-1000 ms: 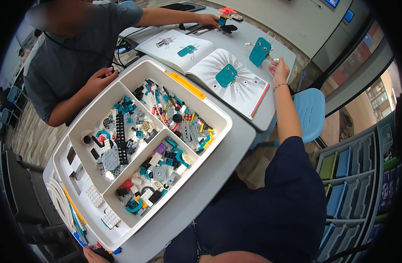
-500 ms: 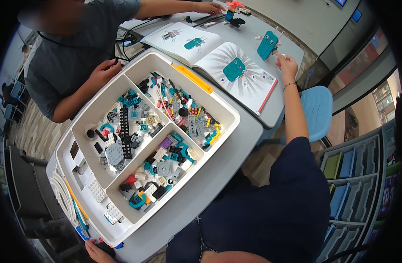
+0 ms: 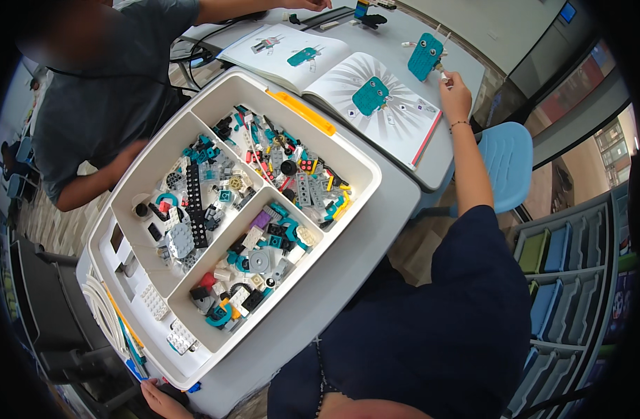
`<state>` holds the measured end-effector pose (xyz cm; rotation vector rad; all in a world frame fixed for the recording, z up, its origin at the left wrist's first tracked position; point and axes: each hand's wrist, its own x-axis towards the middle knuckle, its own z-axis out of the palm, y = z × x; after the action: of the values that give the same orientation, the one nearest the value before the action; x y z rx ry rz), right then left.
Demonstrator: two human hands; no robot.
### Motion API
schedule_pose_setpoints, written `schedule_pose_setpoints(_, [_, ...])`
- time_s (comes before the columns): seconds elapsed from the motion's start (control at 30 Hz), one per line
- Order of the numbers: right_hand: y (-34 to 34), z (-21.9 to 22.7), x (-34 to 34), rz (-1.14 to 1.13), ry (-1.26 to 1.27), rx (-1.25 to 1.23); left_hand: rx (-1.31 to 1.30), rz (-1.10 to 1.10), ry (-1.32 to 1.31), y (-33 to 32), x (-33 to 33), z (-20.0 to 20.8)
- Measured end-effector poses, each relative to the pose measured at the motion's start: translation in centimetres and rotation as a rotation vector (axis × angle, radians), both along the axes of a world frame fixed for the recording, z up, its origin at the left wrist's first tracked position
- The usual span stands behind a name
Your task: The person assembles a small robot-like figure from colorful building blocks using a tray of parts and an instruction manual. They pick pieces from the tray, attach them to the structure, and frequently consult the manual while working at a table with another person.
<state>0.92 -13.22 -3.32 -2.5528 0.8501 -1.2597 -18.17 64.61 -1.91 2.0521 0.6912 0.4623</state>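
Note:
On the right, my right hand (image 3: 457,94) grips a teal brick-built figure (image 3: 426,57) from below. Two round eyes, white side arms and thin pale rods on top mark the figure, which is held up over the far right of the table. At the lower left edge, my left hand (image 3: 163,401) is only partly in view. Its fingers look stretched out, by the near corner of a white sorting tray (image 3: 278,335) and some small blue pieces. Loose bricks in teal, grey, black, white and other colours fill the tray's compartments.
An open picture booklet (image 3: 334,87) showing a teal figure lies behind the tray. Across the table sits another person (image 3: 117,84). White tubes (image 3: 100,314) lie along the tray's left side. A blue chair (image 3: 505,167) and drawer racks (image 3: 561,279) stand to the right.
The other person's near hand has drawn back down behind the tray's edge, while their far hand has moved left from the bricks. The view has shifted slightly; my right hand still holds the figure.

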Motion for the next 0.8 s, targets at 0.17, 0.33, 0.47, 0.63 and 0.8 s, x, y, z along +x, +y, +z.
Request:
schedule_pose_setpoints(0.17, [0.0, -0.3, -0.7, 0.004, 0.041, -0.202, 0.199, 0.019, 0.081, -2.8, 0.7, 2.5])
schedule_pose_setpoints(0.33, [0.1, 0.3, -1.3, -0.01, 0.121, -0.353, 0.424, -0.034, 0.181, -1.9, 0.5, 2.0])
schedule_pose_setpoints(0.47, [0.0, 0.3, -1.6, 0.06, 0.051, -0.23, 0.185, 0.039, 0.117, -0.2, 0.5, 0.3])
schedule_pose_setpoints(0.63, [-1.7, 0.3, -0.6, 0.169, -0.132, 0.1, 0.134, 0.021, 0.043, -1.4, 0.1, 1.1])
schedule_pose_setpoints(0.8, [-6.4, -0.9, 1.0, 0.301, -0.233, 0.462, 0.277, -0.022, -0.02, 4.3, -0.8, -2.5])
